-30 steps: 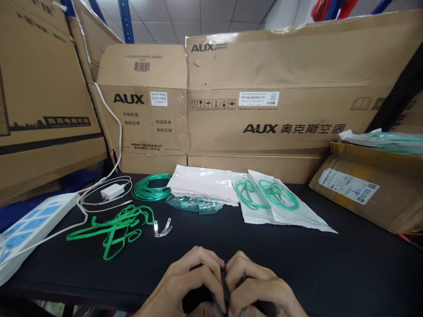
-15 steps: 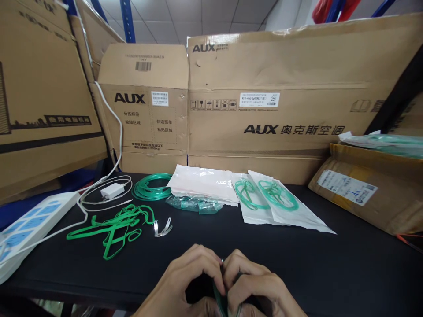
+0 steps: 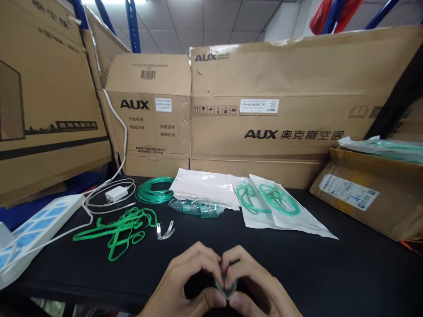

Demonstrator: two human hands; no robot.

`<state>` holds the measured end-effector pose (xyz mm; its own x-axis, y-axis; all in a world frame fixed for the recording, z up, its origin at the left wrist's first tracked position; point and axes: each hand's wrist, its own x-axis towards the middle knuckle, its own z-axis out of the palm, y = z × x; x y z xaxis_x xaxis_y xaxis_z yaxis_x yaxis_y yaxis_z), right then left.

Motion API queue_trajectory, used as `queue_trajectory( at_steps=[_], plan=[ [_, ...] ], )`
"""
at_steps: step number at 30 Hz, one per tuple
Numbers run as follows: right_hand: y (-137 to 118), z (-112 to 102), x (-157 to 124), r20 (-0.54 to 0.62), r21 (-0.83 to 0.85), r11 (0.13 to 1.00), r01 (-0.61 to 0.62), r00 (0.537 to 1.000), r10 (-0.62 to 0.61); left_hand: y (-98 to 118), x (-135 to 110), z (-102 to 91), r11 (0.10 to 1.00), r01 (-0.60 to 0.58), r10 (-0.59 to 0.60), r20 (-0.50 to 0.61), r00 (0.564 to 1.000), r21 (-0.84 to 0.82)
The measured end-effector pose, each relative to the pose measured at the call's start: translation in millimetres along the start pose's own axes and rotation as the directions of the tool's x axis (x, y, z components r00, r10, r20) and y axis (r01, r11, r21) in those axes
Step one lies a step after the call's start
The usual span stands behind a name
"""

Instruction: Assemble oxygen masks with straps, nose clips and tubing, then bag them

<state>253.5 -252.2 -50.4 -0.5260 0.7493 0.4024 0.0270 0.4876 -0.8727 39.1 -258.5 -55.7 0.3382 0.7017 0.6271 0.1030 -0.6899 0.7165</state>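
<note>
At the 6 o'clock edge of the table, my left hand and right hand meet knuckle to knuckle. Both sets of fingertips are pressed together on a small green piece. It is translucent and pinched between thumbs and forefingers just above the black top. My fingers hide most of it, so I cannot tell its shape.

Judgement: the step in hand is fine fingertip work on this piece, with both hands sharing the pinch. Any further move calls for one hand to keep the pinch while the other shifts, since the piece looks soft and slight.

Noted around:
- straps at 10 o'clock
- clips just beside them
- tubing coil farther out at 11
- bags at 1 o'clock
- boxes along 12

All lie well apart from my hands.
</note>
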Motion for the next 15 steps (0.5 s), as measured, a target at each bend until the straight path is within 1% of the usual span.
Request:
queue_trajectory(
  at_steps=[3, 5, 7, 10, 12, 13, 14, 15],
  plan=[
    [14.7, 4.8, -0.7, -0.161, -0.075, 0.997, 0.005, 0.987, -0.017, -2.9, -0.9, 0.2, 0.998, 0.057, -0.060, -0.064, 0.996, -0.041],
    [21.3, 6.3, 0.8, -0.217, -0.102, 0.995, -0.011, 0.976, -0.012, -6.7, -1.6, 0.4, 0.994, 0.099, -0.102, -0.070, 0.992, -0.053],
    [23.0, 6.3, 3.4, -0.218, -0.151, 0.989, -0.012, 0.976, -0.021, -9.6, -2.1, 0.1, 0.992, 0.117, -0.119, -0.064, 0.991, -0.042],
    [20.1, 4.5, 6.5, -0.217, -0.247, 0.969, 0.006, 0.974, -0.061, -9.8, -2.5, -0.5, 0.994, 0.107, -0.107, -0.028, 0.994, -0.009],
    [18.5, 2.5, 7.1, -0.231, -0.293, 0.956, 0.025, 0.968, -0.096, -8.8, -3.2, 0.1, 0.990, 0.138, -0.138, -0.010, 0.990, -0.012],
    [18.1, 1.8, 7.2, -0.263, -0.316, 0.948, 0.032, 0.957, -0.120, -8.7, -3.7, 0.7, 0.984, 0.174, -0.175, -0.019, 0.984, -0.036],
    [17.7, 1.8, 7.5, -0.314, -0.348, 0.937, 0.039, 0.937, -0.155, -9.0, -4.2, 1.5, 0.973, 0.221, -0.224, -0.036, 0.974, -0.072],
    [17.0, 3.1, 8.0, -0.369, -0.390, 0.919, 0.050, 0.906, -0.206, -9.8, -4.6, 2.3, 0.956, 0.270, -0.278, -0.056, 0.959, -0.117]
  ],
)
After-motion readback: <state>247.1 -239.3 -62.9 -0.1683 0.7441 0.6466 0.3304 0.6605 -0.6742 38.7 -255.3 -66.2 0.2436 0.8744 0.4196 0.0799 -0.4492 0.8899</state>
